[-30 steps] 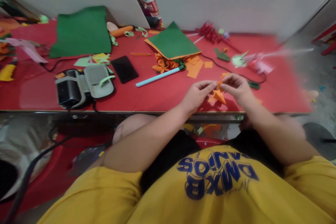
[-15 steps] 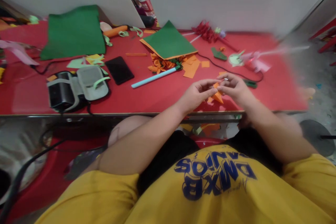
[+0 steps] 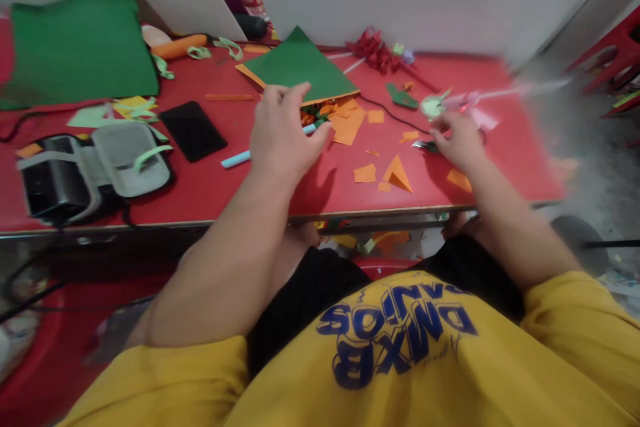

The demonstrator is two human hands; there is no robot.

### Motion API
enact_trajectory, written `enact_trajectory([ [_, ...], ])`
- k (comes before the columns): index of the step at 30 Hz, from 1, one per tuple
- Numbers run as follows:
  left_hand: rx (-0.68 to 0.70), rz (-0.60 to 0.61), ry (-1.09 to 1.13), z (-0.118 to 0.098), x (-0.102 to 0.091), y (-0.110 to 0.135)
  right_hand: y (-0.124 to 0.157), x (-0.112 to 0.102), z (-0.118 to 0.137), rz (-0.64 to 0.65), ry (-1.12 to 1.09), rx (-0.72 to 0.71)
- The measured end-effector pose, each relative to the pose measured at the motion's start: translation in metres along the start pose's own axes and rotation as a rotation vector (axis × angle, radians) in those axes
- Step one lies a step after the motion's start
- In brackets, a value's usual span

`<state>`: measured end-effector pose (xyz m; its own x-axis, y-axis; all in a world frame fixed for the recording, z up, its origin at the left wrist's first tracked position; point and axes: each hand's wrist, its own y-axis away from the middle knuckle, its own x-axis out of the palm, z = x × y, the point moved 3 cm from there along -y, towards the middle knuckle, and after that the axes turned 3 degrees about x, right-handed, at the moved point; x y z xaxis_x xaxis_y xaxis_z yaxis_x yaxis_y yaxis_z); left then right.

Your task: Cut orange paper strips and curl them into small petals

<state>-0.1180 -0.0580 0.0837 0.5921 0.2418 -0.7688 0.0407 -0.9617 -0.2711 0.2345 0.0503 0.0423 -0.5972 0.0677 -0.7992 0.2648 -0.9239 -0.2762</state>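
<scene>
My left hand (image 3: 285, 140) hovers over the red table with thumb and fingers spread, holding nothing. Beneath it lie a light blue stick (image 3: 235, 159) and the near edge of a green and orange paper stack (image 3: 303, 67). My right hand (image 3: 457, 137) has bent fingers at a small tool with a silver tip and dark green body (image 3: 425, 145). Most of that tool is hidden under the hand, so its kind and any grip on it are unclear. A folded orange paper triangle (image 3: 398, 175) lies between my hands, beside small orange scraps (image 3: 365, 174).
On the left are a black phone (image 3: 193, 130), an open zip case (image 3: 133, 157) and a green sheet (image 3: 83, 47). Red paper flowers (image 3: 373, 50) lie at the back. A dark cable (image 3: 390, 113) crosses the red table (image 3: 320, 203) toward my right hand.
Both hands have let go of the orange paper, which now lies on the table. My left hand has moved left, and my right hand has shifted to the green tool. The camera view has turned right.
</scene>
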Motion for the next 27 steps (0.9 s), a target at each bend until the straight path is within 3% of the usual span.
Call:
enact_trajectory([
  [1, -0.019, -0.049, -0.034, -0.001, -0.004, 0.001, -0.004, 0.006, 0.0, 0.021, 0.046, -0.022],
  [3, -0.021, -0.013, -0.06, -0.011, 0.002, 0.007, -0.009, 0.017, 0.001, 0.076, 0.113, -0.057],
  [7, 0.022, 0.475, -0.085, -0.035, 0.044, 0.034, -0.008, 0.019, -0.003, 0.185, 0.169, -0.057],
  [9, 0.066, 0.601, -0.095, -0.043, 0.058, 0.046, -0.003, 0.006, -0.007, 0.181, 0.153, -0.021],
  [13, 0.117, 0.592, -0.162, -0.05, 0.064, 0.055, 0.017, -0.009, 0.008, 0.237, 0.042, 0.057],
  [15, 0.116, 0.614, -0.188, -0.051, 0.063, 0.054, 0.032, 0.001, 0.031, 0.335, -0.015, 0.039],
  [19, 0.076, 0.677, -0.247, -0.05, 0.062, 0.051, 0.057, 0.029, 0.067, 0.456, 0.168, -0.002],
  [23, 0.045, 0.659, -0.288, -0.047, 0.06, 0.049, 0.058, 0.031, 0.062, 0.435, 0.197, 0.048],
  [27, 0.043, 0.66, -0.289, -0.048, 0.059, 0.048, 0.026, 0.027, 0.051, 0.357, 0.029, 0.004],
])
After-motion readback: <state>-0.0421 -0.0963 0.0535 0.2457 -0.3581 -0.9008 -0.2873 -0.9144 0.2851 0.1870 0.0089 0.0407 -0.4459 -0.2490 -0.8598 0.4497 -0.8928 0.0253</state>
